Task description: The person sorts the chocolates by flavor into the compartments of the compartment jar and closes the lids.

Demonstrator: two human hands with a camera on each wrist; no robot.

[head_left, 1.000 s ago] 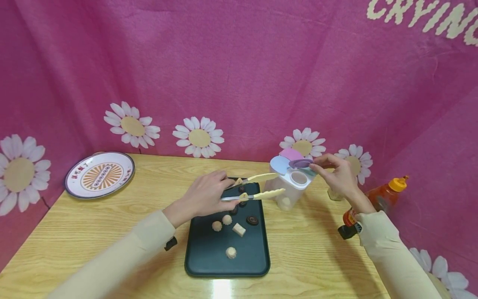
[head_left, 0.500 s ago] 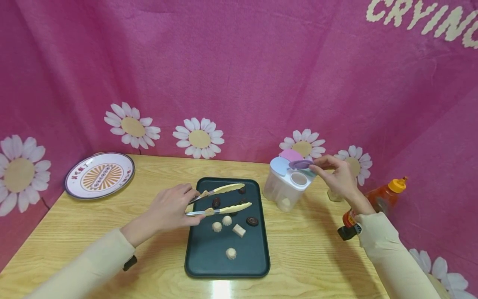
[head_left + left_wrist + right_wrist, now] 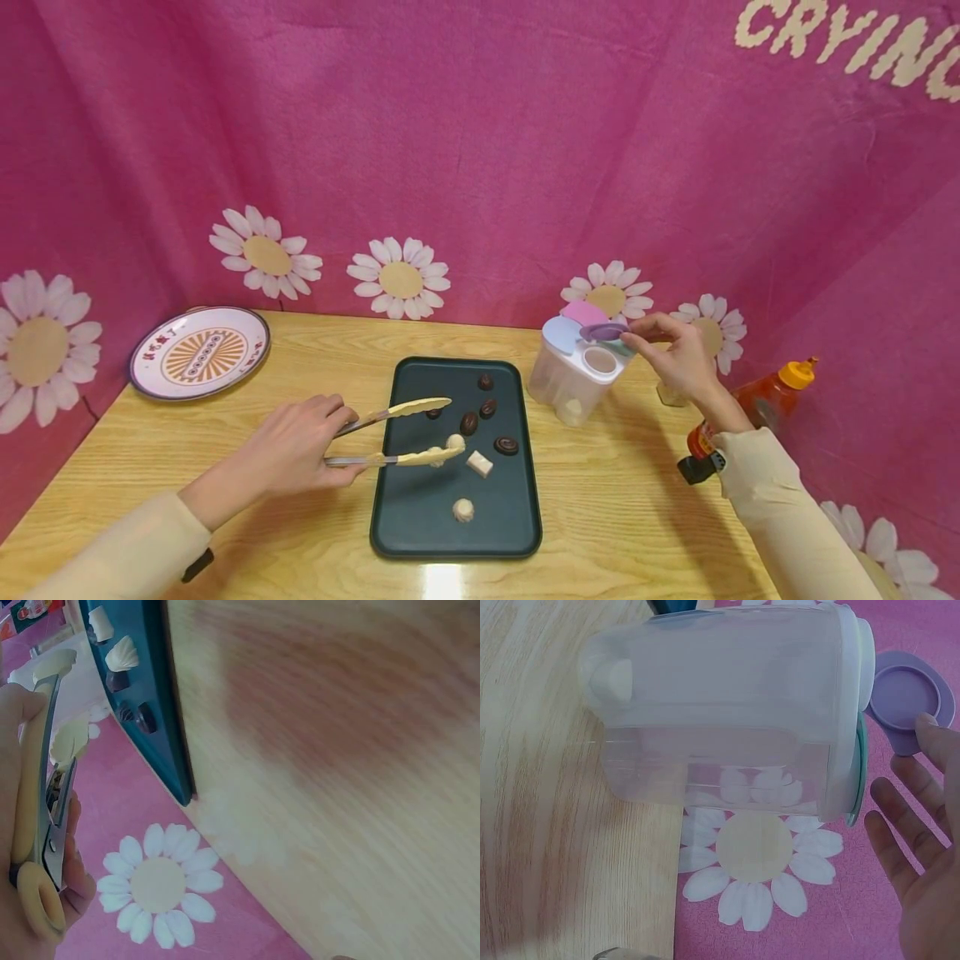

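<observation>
Gripping tongs [image 3: 390, 433] in left hand [image 3: 288, 454], tips apart over light, probably fragile candies [image 3: 456, 442]; grab sides gently. Right hand [image 3: 675, 354] pinches purple lid flap [image 3: 602, 331].

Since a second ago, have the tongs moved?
Yes. The tongs in the left hand pulled back from the container to the tray's left edge.
</observation>
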